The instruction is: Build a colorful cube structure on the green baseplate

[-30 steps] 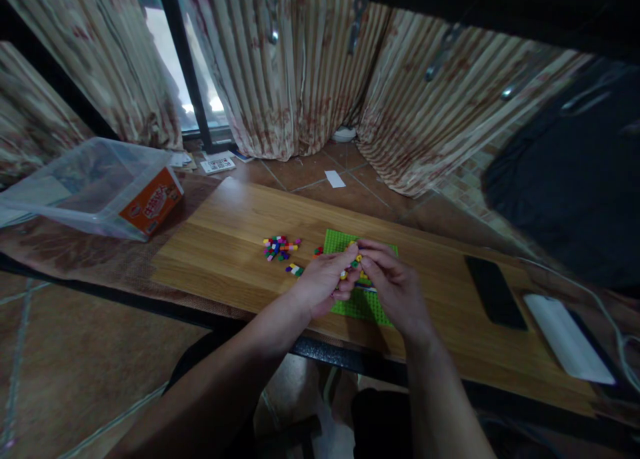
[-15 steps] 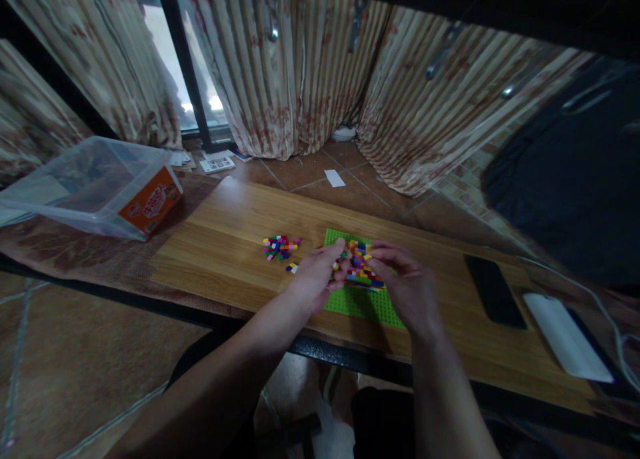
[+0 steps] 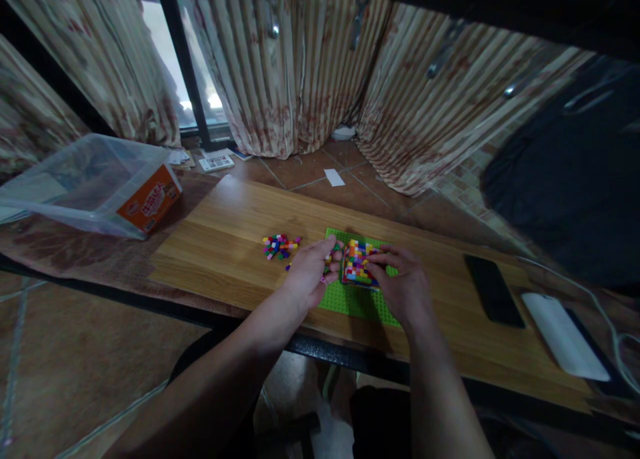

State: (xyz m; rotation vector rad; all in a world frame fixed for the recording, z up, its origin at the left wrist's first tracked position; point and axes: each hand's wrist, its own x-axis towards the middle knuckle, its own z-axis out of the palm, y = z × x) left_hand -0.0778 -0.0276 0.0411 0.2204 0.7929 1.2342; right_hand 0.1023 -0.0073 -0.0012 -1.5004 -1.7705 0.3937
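Note:
A block of many-coloured building bricks [image 3: 354,257] stands on a green studded baseplate [image 3: 350,301]. My left hand [image 3: 309,269] is cupped at the block's left side, palm turned up, its fingers curled around several small loose bricks [image 3: 329,265]. From the right, my right hand [image 3: 406,287] reaches over the block with thumb and fingertips pinched at its top. A small brick seems to be between those fingertips, but they partly hide it. Left of my left hand lies a pile of loose bricks [image 3: 278,247].
The wooden board [image 3: 225,245] carries the bricks and a black phone [image 3: 494,291] at the right. Beyond the phone lie a white slab-like object [image 3: 565,335] and a cable [image 3: 600,305]. A clear plastic bin [image 3: 100,199] stands at the left. Curtains [image 3: 310,72] hang behind.
My left hand has drawn slightly left, away from the block, uncovering more of its top. The right hand's fingertips have come down to the block's surface.

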